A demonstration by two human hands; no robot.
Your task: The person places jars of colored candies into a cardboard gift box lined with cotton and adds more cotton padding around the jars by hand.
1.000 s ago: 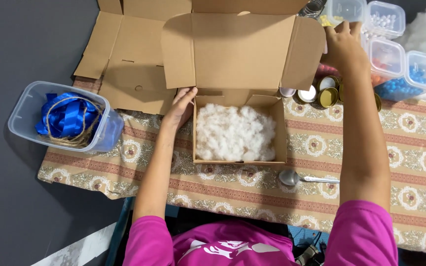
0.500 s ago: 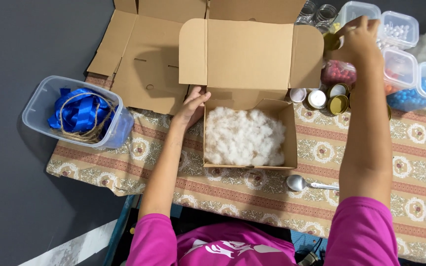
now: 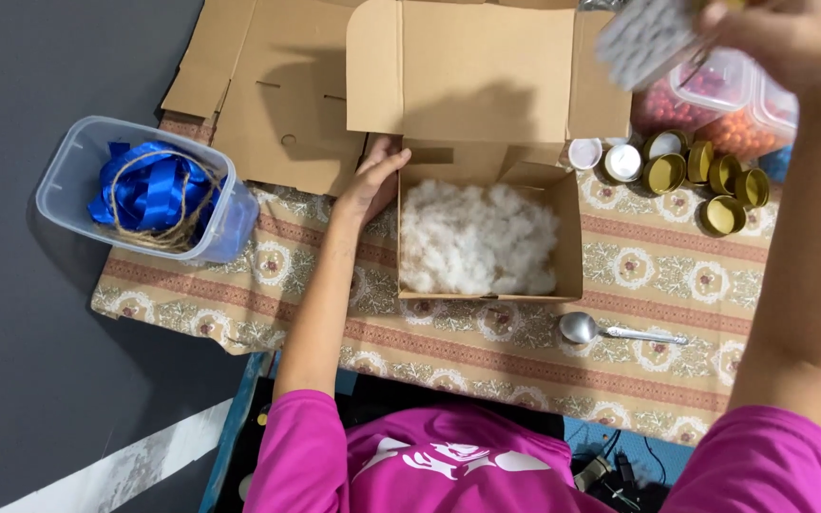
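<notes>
Right hand (image 3: pixel 791 43): raised high at the top right, its grip closed around a clear plastic container (image 3: pixel 643 38) (blurred, small pale pieces inside).
Left hand (image 3: pixel 371 180): fingers loose, resting against the left wall of the cardboard box (image 3: pixel 486 171), grasping nothing.
Box contents: fluffy white cotton filling (image 3: pixel 477 237), soft and lumpy.
Risk: the tilted container could slip or spill; the light box could slide if the left hand lets go.
Desk (image 3: pixel 658 275): patterned cloth, round gold tins (image 3: pixel 715 180), a metal spoon (image 3: pixel 610 331).
Left edge: clear tub (image 3: pixel 78 171) of blue ribbon and twine.
</notes>
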